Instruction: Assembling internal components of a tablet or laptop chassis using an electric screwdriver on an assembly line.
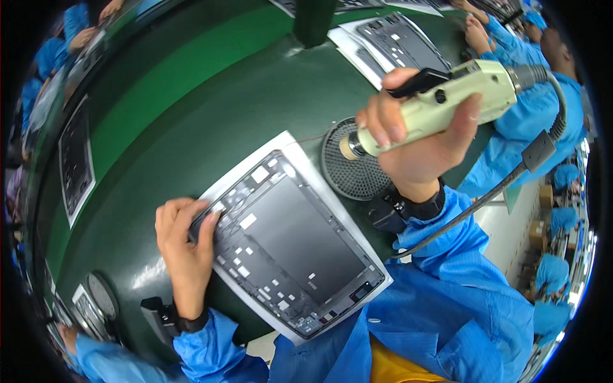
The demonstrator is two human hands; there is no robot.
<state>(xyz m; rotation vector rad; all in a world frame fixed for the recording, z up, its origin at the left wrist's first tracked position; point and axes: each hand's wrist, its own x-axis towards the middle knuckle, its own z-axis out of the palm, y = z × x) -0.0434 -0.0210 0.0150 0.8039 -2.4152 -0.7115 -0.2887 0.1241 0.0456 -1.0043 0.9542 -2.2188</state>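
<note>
A dark open tablet chassis (pixel 287 242) lies on a white sheet (pixel 290 143) on the green table, right in front of me. My left hand (pixel 185 246) rests on its left edge, fingers curled over the frame. My right hand (pixel 418 143) is raised above the table and grips a pale green electric screwdriver (pixel 440 102), tip pointing left and down over a round black screw tray (pixel 354 172). A grey cable (pixel 485 198) runs from the tool's rear past my blue sleeve.
More tablet chassis on white sheets lie at the far side (pixel 402 41) and at the left (pixel 76 159). Other people in blue coats work at the right (pixel 530 108) and upper left. A dark post (pixel 313 22) stands at the far middle. A second round tray (pixel 102 297) sits lower left.
</note>
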